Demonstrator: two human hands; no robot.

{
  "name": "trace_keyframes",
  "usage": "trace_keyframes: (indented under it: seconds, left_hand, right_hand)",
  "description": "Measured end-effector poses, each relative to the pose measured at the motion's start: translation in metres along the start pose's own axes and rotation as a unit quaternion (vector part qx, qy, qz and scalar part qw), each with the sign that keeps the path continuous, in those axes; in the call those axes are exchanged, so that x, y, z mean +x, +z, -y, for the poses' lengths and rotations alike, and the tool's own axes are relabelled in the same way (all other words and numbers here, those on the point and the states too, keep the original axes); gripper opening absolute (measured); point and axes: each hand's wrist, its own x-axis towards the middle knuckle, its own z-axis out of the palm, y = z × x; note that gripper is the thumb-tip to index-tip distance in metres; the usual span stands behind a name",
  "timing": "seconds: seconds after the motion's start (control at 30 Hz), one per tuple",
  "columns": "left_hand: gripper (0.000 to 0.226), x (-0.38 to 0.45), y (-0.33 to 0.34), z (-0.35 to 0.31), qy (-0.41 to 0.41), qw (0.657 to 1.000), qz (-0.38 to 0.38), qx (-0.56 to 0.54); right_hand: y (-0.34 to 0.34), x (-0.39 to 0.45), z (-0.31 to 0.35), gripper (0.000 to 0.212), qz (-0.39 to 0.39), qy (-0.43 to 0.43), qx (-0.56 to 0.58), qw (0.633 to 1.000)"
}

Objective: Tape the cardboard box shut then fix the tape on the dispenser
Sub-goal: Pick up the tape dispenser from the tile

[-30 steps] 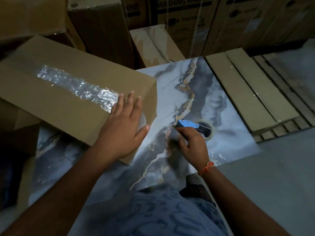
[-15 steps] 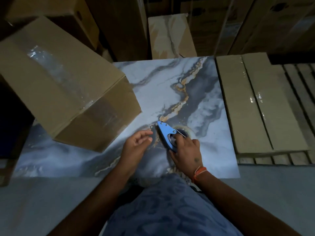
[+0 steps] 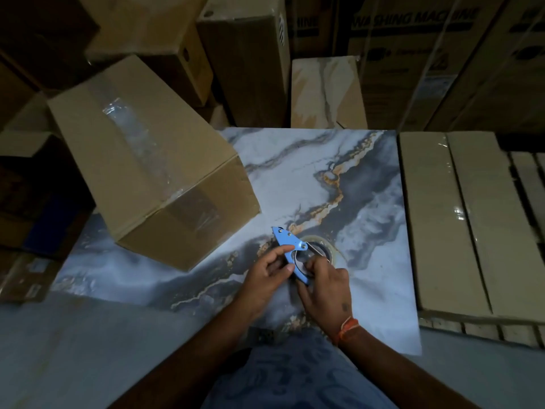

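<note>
**Blue dispenser in hand, box already sealed**

Clear tape runs across the cardboard box (image 3: 147, 160), which sits far left on the marble slab (image 3: 368, 187). My left hand (image 3: 267, 277) pinches the tape dispenser (image 3: 290, 245); my right hand (image 3: 324, 286) curls around its roll side. Next I judge I must find the loose tape end and thread it.

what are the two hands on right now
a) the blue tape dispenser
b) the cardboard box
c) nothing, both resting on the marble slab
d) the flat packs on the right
a: both the left hand and the right hand are on the blue tape dispenser, above the marble slab; the cardboard box, with clear tape along its top, sits untouched to the left.
</note>
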Motion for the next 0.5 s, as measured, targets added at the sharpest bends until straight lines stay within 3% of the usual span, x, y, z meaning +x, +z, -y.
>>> trace_keyframes:
  seconds: [0.17,0.37,0.5]
  left_hand:
    - [0.037,0.004,0.004,-0.014,0.048,0.999,0.014,-0.014]
    - [0.031,0.007,0.002,-0.024,0.099,0.994,-0.022,-0.051]
    - [0.036,0.007,0.003,-0.029,0.132,0.989,-0.053,-0.049]
  right_hand:
    - [-0.005,0.006,0.016,0.026,-0.044,-0.025,0.025,0.998]
    - [-0.008,0.013,0.029,0.040,-0.070,-0.046,0.038,0.996]
    - [-0.009,0.016,0.035,0.035,-0.074,-0.060,0.034,0.995]
